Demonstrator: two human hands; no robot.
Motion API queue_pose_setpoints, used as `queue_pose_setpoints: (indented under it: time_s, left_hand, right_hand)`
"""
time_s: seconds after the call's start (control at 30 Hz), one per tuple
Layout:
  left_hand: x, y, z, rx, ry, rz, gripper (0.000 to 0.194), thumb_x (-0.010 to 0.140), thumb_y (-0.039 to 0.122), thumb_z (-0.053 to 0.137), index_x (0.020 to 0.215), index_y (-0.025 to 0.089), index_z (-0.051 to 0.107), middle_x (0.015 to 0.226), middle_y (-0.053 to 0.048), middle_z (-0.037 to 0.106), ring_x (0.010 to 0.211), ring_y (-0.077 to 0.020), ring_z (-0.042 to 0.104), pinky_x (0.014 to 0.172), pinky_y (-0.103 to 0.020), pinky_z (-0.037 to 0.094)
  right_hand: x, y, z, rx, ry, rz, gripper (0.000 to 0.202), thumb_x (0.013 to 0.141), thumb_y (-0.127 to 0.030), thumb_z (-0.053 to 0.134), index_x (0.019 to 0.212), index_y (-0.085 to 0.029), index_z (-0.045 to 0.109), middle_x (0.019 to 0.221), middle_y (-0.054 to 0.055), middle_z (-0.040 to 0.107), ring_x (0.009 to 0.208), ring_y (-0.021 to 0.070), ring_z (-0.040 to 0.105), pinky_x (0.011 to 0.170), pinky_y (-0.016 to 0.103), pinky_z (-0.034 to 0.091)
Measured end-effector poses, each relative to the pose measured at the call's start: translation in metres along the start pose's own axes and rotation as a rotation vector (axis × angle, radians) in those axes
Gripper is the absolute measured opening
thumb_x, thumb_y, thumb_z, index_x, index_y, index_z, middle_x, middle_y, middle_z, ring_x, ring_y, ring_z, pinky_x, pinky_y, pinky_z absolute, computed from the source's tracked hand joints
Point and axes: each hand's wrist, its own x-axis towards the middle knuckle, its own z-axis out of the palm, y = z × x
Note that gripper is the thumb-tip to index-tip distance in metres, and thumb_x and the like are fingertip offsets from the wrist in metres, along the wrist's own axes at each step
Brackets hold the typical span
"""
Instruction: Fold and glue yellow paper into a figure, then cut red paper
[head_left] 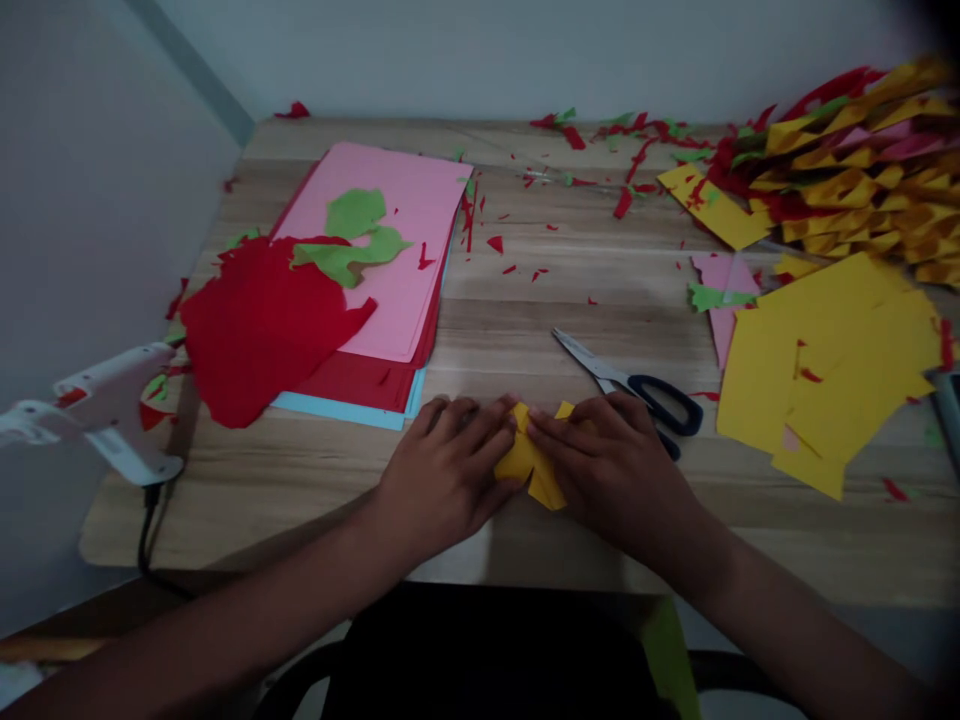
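Note:
A small folded piece of yellow paper (549,484) lies near the table's front edge, between my two hands. My left hand (450,462) presses its fingertips on the paper's left side. On its right side, the fingers of my right hand (611,460) are closed over the folds, hiding part of the paper. A slit shows in its lower middle. Just beyond my right hand lie scissors (600,365) with dark blue handles, their blades pointing up and left.
Pink sheets (405,310) top a paper stack at left, with crumpled red paper (255,330) and green scraps (356,212) on it. A white glue gun (120,390) stands at the left edge. Yellow sheets (847,360) and a folded yellow paper heap (862,190) lie right.

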Motion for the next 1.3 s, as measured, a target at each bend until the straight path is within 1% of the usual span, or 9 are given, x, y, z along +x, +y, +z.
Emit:
queue_pose_setpoints:
  time_s: [0.13, 0.27, 0.37, 0.47, 0.67, 0.9, 1.03, 1.17, 1.3]
  left_hand:
    - [-0.004, 0.003, 0.001, 0.008, 0.021, -0.016, 0.045, 0.097, 0.047, 0.049, 0.131, 0.020, 0.059, 0.150, -0.003, 0.050, 0.112, -0.0284, 0.051, 0.097, -0.048, 0.042]
    - [-0.019, 0.016, 0.007, 0.050, 0.063, -0.066, 0.031, 0.097, 0.028, 0.053, 0.125, 0.022, 0.063, 0.137, -0.003, 0.062, 0.104, -0.0263, 0.055, 0.090, -0.045, 0.045]
    - [-0.032, 0.028, 0.011, 0.029, 0.079, -0.078, 0.032, 0.095, 0.022, 0.055, 0.126, 0.021, 0.063, 0.128, -0.003, 0.067, 0.102, -0.0255, 0.056, 0.089, -0.042, 0.045]
    - [-0.047, 0.037, 0.012, 0.014, 0.076, -0.099, 0.038, 0.095, 0.026, 0.055, 0.133, 0.021, 0.059, 0.132, -0.004, 0.065, 0.111, -0.0263, 0.055, 0.096, -0.044, 0.043]
    - [-0.071, 0.040, 0.015, -0.080, 0.061, -0.019, 0.042, 0.093, 0.039, 0.060, 0.133, 0.026, 0.060, 0.134, 0.000, 0.065, 0.120, -0.0252, 0.054, 0.108, -0.045, 0.036]
    - [-0.079, 0.035, 0.017, -0.116, 0.023, 0.060, 0.042, 0.096, 0.034, 0.057, 0.136, 0.023, 0.056, 0.139, -0.001, 0.062, 0.126, -0.0211, 0.052, 0.114, -0.042, 0.034]
    - [-0.082, 0.030, 0.015, -0.107, -0.054, 0.106, 0.039, 0.094, 0.030, 0.060, 0.132, 0.033, 0.058, 0.152, 0.003, 0.049, 0.136, -0.0209, 0.045, 0.116, -0.042, 0.032]
    - [-0.080, 0.026, 0.013, -0.087, -0.062, 0.116, 0.033, 0.094, 0.034, 0.059, 0.127, 0.034, 0.061, 0.155, 0.003, 0.044, 0.138, -0.0229, 0.043, 0.114, -0.044, 0.033]
    - [-0.079, 0.023, 0.014, -0.088, -0.056, 0.126, 0.032, 0.096, 0.035, 0.057, 0.127, 0.033, 0.061, 0.157, 0.005, 0.041, 0.141, -0.0228, 0.039, 0.114, -0.045, 0.032]
  right_hand:
    - [-0.007, -0.002, -0.011, 0.003, 0.060, 0.014, 0.036, 0.089, -0.012, 0.058, 0.122, -0.022, 0.066, 0.126, 0.001, 0.071, 0.103, 0.0282, 0.058, 0.096, 0.050, 0.039]
    - [-0.025, -0.020, -0.019, 0.026, 0.146, -0.016, 0.039, 0.092, -0.023, 0.059, 0.130, -0.024, 0.061, 0.133, 0.003, 0.067, 0.116, 0.0285, 0.057, 0.101, 0.049, 0.041]
    - [-0.042, -0.038, -0.008, 0.062, 0.061, -0.096, 0.045, 0.094, -0.031, 0.057, 0.137, -0.018, 0.057, 0.143, 0.004, 0.059, 0.128, 0.0273, 0.053, 0.107, 0.046, 0.042]
    - [-0.060, -0.053, 0.012, 0.062, 0.022, -0.075, 0.053, 0.094, -0.038, 0.059, 0.140, -0.014, 0.053, 0.144, 0.008, 0.057, 0.131, 0.0279, 0.052, 0.108, 0.047, 0.043]
    - [-0.084, -0.065, 0.026, 0.192, 0.110, -0.072, 0.034, 0.093, -0.012, 0.057, 0.125, -0.018, 0.065, 0.129, 0.003, 0.070, 0.117, 0.0241, 0.062, 0.104, 0.043, 0.049]
    - [-0.080, -0.064, 0.023, 0.351, 0.163, 0.012, 0.029, 0.087, -0.014, 0.070, 0.116, -0.020, 0.068, 0.111, 0.003, 0.076, 0.108, 0.0215, 0.065, 0.093, 0.038, 0.055]
    - [-0.072, -0.063, 0.021, 0.395, 0.142, 0.054, 0.018, 0.090, -0.015, 0.066, 0.106, -0.022, 0.070, 0.107, 0.003, 0.076, 0.099, 0.0190, 0.067, 0.087, 0.035, 0.055]
    - [-0.058, -0.060, 0.021, 0.424, 0.160, 0.211, 0.008, 0.092, -0.021, 0.062, 0.087, -0.022, 0.068, 0.092, 0.005, 0.071, 0.086, 0.0187, 0.064, 0.078, 0.035, 0.055]
    - [-0.048, -0.065, 0.021, 0.402, 0.171, 0.340, 0.009, 0.089, -0.020, 0.062, 0.080, -0.021, 0.063, 0.097, 0.009, 0.062, 0.093, 0.0231, 0.060, 0.080, 0.039, 0.053]
